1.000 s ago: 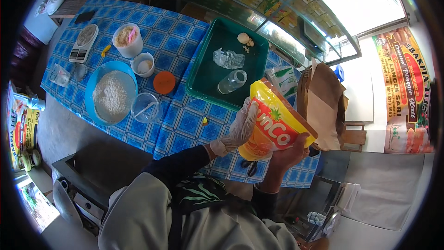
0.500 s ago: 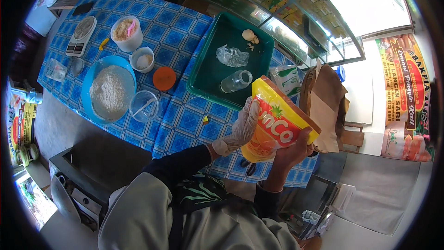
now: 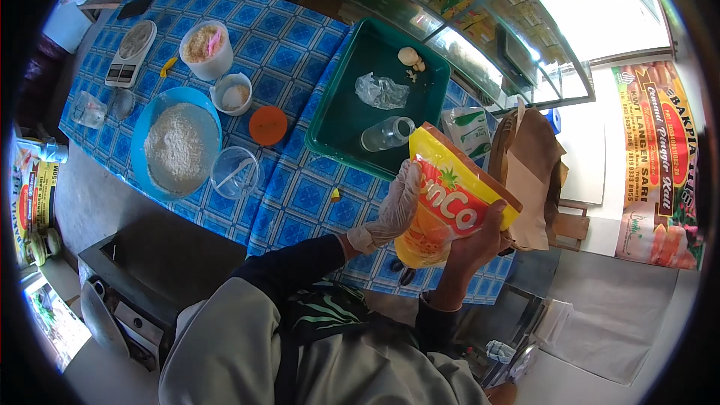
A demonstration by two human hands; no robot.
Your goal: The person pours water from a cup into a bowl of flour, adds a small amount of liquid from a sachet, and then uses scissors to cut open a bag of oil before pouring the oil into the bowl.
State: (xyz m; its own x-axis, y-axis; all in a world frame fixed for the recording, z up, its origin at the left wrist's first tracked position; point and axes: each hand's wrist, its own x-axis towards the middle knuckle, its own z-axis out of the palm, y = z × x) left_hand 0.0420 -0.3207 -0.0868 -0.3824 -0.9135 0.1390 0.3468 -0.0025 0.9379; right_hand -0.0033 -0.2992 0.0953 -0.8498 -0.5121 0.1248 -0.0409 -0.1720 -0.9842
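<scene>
Pouch, yellow and red, held up in both hands above the table's right front part, tilted. Left hand, gloved, fingers against pouch's left side; right hand, bare, pinching lower right edge, thumb on front, fingers behind. Left thumb's exact hold hidden, can't tell.

Just beyond pouch: green tray. In it, clear jar lying on its side, crumpled plastic, pale lumps in far right corner. White-green packet beside tray's right side. Brown paper bag right of pouch.

Left of tray: orange lid, flat on blue checked cloth. Clear cup near it, something white and thin inside. Light-blue bowl beside cup, white powder heaped in it. Behind: small white cup, then white tub of tan crumbs with a pink thing on top. Yellow thing between tub and scale; black flat object behind scale.

Farther out: glass cabinet behind tray, banner on right wall.
</scene>
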